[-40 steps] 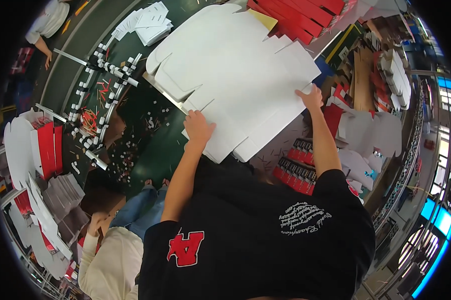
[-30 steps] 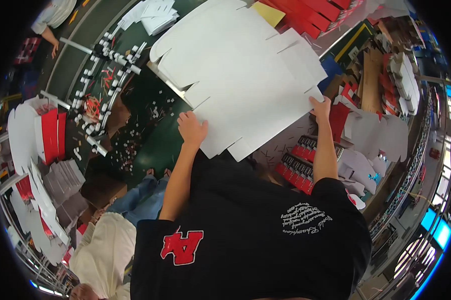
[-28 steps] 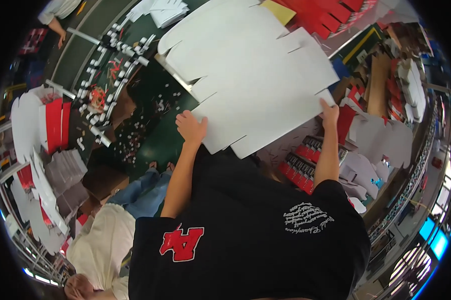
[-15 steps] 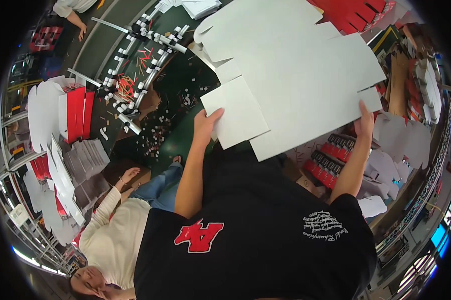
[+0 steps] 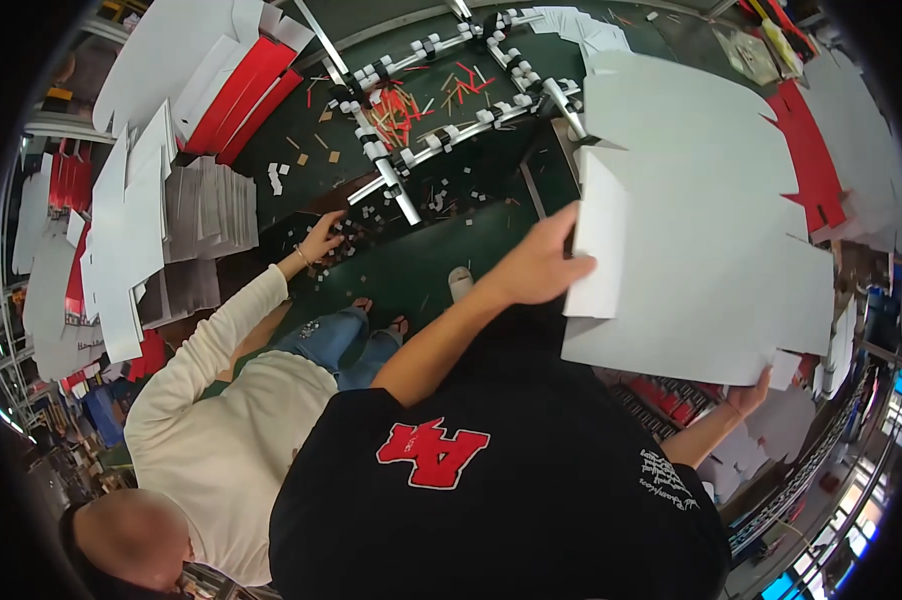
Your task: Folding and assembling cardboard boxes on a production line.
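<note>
The big white die-cut cardboard sheet (image 5: 701,240) has swung over to the person's right, one flap now folded up along its near edge. Left hand (image 5: 536,268) clamps that folded flap; right hand (image 5: 746,398) pinches the lower corner, fingers mostly hidden behind the board. Beside them, a seated co-worker's hand (image 5: 316,240) reaches into scraps on the green floor (image 5: 411,270).

You get bright, even overhead light with soft, faint shadows. The white cardboard sheet (image 5: 706,250) is nearly washed out, its surface detail lost. Straight edges bend strongly toward the rim, and a black border rings the view. Slight blur softens the left hand (image 5: 541,265).
</note>
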Motion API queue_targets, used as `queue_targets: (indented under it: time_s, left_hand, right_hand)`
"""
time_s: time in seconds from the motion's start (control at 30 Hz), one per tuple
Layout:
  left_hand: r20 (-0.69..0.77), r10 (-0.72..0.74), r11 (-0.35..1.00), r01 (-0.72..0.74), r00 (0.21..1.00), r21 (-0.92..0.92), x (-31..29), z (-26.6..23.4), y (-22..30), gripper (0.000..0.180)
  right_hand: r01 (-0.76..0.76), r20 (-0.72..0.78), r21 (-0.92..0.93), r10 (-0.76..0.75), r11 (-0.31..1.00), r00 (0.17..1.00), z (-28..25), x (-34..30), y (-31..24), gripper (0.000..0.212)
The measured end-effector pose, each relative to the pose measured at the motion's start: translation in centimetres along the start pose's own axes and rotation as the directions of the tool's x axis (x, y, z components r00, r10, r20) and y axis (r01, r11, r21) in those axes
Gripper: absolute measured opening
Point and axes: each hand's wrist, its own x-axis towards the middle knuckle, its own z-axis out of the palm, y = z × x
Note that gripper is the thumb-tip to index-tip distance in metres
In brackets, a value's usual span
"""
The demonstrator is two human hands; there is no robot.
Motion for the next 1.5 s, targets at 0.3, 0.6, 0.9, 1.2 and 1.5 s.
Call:
queue_targets:
  time_s: [0.3, 0.6, 0.9, 1.2, 1.5]
  left_hand:
    - [0.039, -0.054, 0.875, 0.066, 0.998, -0.480, 2.4, -3.8, 5.7, 0.061]
    - [-0.651, -0.132, 0.989, 0.054, 0.747, -0.139, 2.0, -17.6, 5.8, 0.034]
    - [-0.929, -0.098, 0.920, 0.388, 0.357, 0.051, 1.0, -28.8, 12.4, 0.045]
    - [-0.843, -0.283, 0.822, 0.569, 0.456, 0.032, 1.5, -37.9, 13.3, 0.045]
    - [-0.832, -0.295, 0.786, 0.614, 0.471, 0.068, 2.3, -41.9, 6.9, 0.043]
  right_hand:
    - [0.251, -0.136, -0.101, -0.263, 0.963, 0.955, 14.7, 1.9, -1.7, 0.055]
    - [-0.302, 0.380, -0.038, 0.293, 0.953, 0.877, 34.0, 18.0, 14.4, 0.045]
    - [-0.522, 0.658, -0.166, 0.489, 0.837, 0.573, 50.0, 19.0, 25.4, 0.057]
    - [-0.719, 0.667, 0.108, 0.487, 0.686, 0.565, 54.4, 26.0, 29.4, 0.066]
    - [0.220, 0.576, -0.803, 0.624, 0.554, 0.529, 54.5, 20.7, 30.6, 0.056]
